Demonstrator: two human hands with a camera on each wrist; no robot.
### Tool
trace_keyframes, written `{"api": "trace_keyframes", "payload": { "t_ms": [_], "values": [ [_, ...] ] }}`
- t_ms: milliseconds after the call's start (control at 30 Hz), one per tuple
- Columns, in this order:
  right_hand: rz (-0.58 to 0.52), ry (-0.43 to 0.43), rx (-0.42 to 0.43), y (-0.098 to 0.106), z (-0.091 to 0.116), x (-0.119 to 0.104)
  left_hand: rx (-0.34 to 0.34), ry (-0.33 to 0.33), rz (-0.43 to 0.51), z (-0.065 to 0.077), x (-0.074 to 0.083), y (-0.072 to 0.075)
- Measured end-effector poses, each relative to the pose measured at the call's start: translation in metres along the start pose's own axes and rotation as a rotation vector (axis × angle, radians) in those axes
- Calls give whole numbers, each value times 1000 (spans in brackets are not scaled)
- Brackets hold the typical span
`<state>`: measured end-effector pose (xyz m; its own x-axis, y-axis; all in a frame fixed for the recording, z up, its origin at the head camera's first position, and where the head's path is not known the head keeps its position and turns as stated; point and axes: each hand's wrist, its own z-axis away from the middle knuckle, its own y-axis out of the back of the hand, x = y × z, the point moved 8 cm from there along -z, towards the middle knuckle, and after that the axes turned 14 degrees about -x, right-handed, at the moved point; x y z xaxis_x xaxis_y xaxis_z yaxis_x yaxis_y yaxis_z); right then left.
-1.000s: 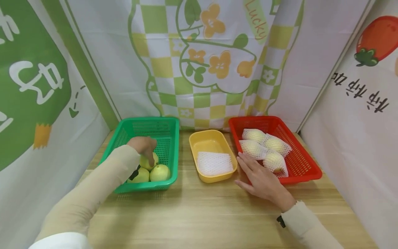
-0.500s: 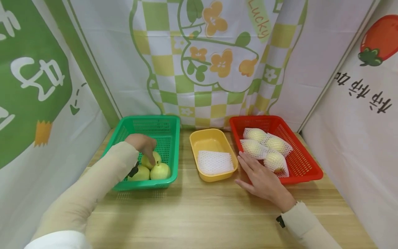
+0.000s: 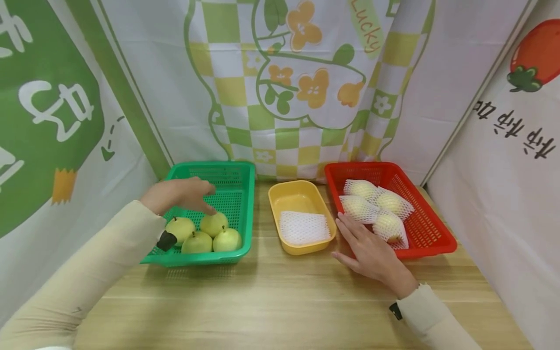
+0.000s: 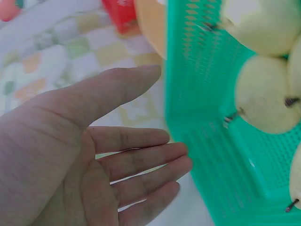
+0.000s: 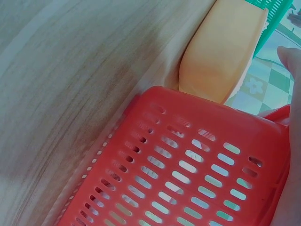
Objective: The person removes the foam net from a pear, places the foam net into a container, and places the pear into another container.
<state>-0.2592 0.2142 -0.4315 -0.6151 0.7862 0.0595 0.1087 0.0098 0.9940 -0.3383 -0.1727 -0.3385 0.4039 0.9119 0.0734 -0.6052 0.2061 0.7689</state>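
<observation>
Several yellow-green pears (image 3: pixel 214 224) lie at the near end of the green basket (image 3: pixel 251 214). My left hand (image 3: pixel 181 193) hovers over the basket, above the pears. In the left wrist view this hand (image 4: pixel 61 150) is empty, thumb apart and fingers nearly straight, beside the basket wall (image 4: pixel 183 84). At right, my right hand (image 3: pixel 372 252) rests with straight fingers on the near left rim of the red basket (image 3: pixel 426 250). Several pears in white foam nets (image 3: pixel 388 226) lie inside that basket. Only a sliver of the right hand (image 5: pixel 292 63) shows in the right wrist view.
Between the baskets stands a yellow tray (image 3: pixel 302 249) holding flat white foam nets (image 3: pixel 304 227). The wooden table (image 3: pixel 271 301) runs along the front. A checked curtain (image 3: pixel 284 141) hangs behind, and printed cloth walls close both sides.
My left hand has lifted off the back pear and drawn up and to the left. A pear at the left, hidden by the arm before, now shows. The right hand stays put.
</observation>
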Motion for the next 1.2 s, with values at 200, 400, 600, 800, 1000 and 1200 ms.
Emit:
{"api": "trace_keyframes", "payload": {
  "t_ms": [200,400,600,800,1000,1200],
  "values": [
    [-11,4,9,0,1,0,110,-138,32,27,25,-2],
    [-19,-6,-1,-1,1,0,230,-249,103,38,50,-26],
    [-21,-20,-13,-1,0,0,434,-346,72,35,78,-58],
    [-15,-15,-13,-1,0,1,598,-295,6,11,94,-89],
    [-6,-2,12,1,2,1,637,-237,-22,-10,95,-107],
    [-123,1,-72,1,2,3,649,-190,-114,-20,96,-118]
  ]
}}
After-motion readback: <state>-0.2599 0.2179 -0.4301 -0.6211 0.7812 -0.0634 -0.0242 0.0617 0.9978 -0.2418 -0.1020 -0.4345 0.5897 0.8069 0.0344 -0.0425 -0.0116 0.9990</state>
